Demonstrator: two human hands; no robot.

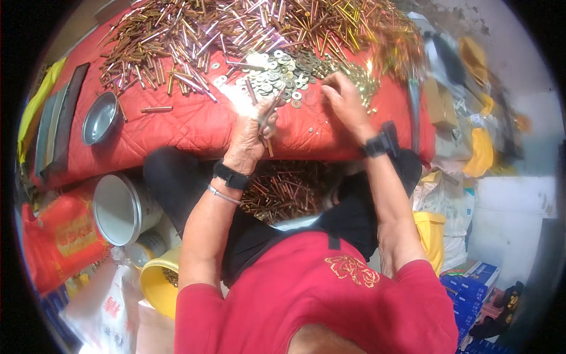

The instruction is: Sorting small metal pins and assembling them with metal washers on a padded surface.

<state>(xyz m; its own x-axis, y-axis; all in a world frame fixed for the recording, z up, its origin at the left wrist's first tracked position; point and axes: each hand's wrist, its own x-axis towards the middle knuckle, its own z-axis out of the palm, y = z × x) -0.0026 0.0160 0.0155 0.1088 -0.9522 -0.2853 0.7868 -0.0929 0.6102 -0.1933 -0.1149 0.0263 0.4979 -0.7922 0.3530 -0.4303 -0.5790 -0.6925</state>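
My left hand point(250, 133) is closed around a few copper-coloured metal rods point(268, 118), which poke out above and below the fingers. It is at the near edge of a table with a red quilted cover point(194, 127). Just beyond it lies a heap of flat silvery washers point(277, 79). My right hand point(346, 103) hovers beside small brass-coloured pieces point(362, 82), likely nuts, at the heap's right. Its fingers are curled in, and whatever they hold is hidden. A large pile of similar rods point(194, 35) spreads across the far side.
A metal bowl point(101, 118) and a single loose rod point(156, 109) are on the left of the cover. Below the table edge, between my legs, more rods point(283, 189) are heaped. A white bucket point(118, 209) and a yellow bucket point(162, 283) stand at lower left. Blue boxes point(471, 289) stack at lower right.
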